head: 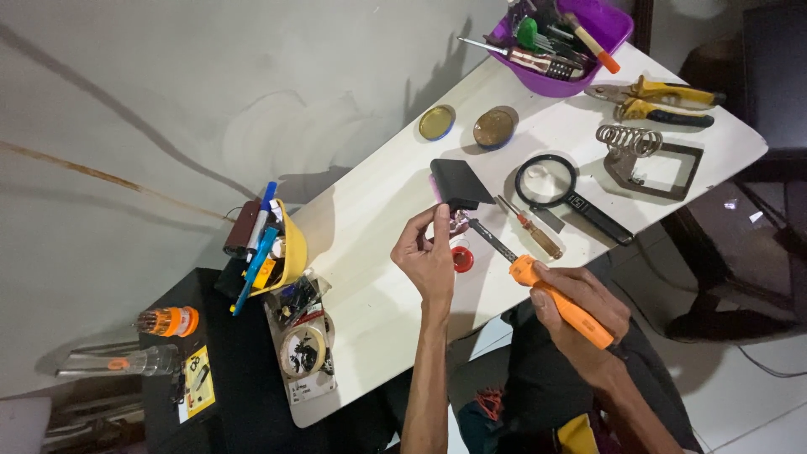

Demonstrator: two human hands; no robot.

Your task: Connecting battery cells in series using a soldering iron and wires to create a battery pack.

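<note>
My right hand (580,298) grips an orange-handled soldering iron (546,294), and its dark metal tip reaches toward a small shiny part (459,224). My left hand (427,252) pinches that small part between thumb and fingers, above the white table (370,286). A small red round piece (461,258) lies just under my left hand. A black rectangular block (460,183) stands right behind the fingers.
A wooden-handled screwdriver (531,229), a magnifying glass (548,182) and a coil soldering stand (647,155) lie to the right. Two round tins (466,126), yellow pliers (664,101) and a purple tool tub (563,38) sit further back. A yellow pen holder (282,248) stands at left.
</note>
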